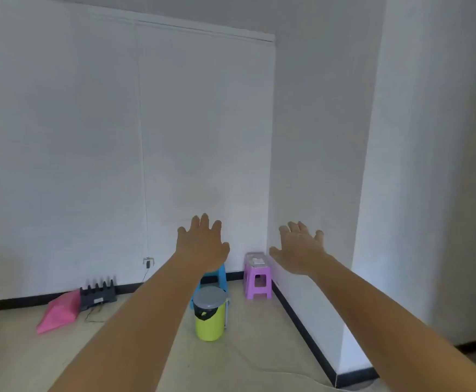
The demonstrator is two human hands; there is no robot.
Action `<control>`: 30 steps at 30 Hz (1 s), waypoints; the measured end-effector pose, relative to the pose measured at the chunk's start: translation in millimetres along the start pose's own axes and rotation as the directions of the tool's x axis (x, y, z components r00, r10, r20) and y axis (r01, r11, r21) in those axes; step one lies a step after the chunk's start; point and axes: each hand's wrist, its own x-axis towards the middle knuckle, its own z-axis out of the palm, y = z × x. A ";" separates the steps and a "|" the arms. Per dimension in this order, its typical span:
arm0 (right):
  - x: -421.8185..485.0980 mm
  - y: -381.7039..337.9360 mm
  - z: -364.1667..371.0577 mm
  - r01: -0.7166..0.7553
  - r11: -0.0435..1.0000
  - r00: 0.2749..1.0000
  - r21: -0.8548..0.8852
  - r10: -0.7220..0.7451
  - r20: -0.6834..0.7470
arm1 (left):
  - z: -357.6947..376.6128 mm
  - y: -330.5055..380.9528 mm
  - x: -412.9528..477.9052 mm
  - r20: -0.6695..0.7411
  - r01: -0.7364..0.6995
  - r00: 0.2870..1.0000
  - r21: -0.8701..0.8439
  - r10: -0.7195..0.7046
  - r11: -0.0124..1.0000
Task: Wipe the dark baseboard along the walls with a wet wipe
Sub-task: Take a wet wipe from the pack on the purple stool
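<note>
The person is holding both arms straight out in front, bare to the elbow. The left hand [201,244] is hovering palm down with its fingers spread and straight, gripping nothing. The right hand [299,248] is doing the same, fingers fanned apart and empty.

The dark baseboard [302,329] is running along the foot of the white back wall, turning at the corner and coming forward along the right-hand wall, well below both hands.

A purple stool [256,281] is standing in that corner, just beside the baseboard. Something pale and flat [255,260] is lying on its seat, possibly a pack of wipes, though it is too blurred to be sure. A blue stool [220,275] is showing partly behind the left wrist. In front of it a yellow-green bin [210,321] with a grey lid is sitting on the floor. Further left, a black router [98,292] with upright antennas is standing against the baseboard, with a pink bag [60,312] lying beside it.
</note>
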 end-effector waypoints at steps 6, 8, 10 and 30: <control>59.7 19.8 27.4 0.003 1.000 1.000 -0.008 -0.003 -0.001 | 33.0 15.3 64.6 0.019 -0.014 1.000 0.005 0.014 1.000; 88.3 31.6 39.3 -0.004 1.000 1.000 -0.019 0.004 -0.013 | 46.4 22.6 95.2 0.004 -0.016 1.000 0.013 0.016 1.000; 122.1 47.0 53.1 -0.003 0.999 1.000 -0.033 0.002 -0.023 | 63.2 31.0 132.1 -0.014 -0.015 1.000 0.018 0.015 1.000; 541.8 141.0 213.5 -0.052 0.998 0.998 -0.022 0.052 0.026 | 236.9 59.6 561.7 0.033 0.005 0.999 -0.042 -0.004 0.999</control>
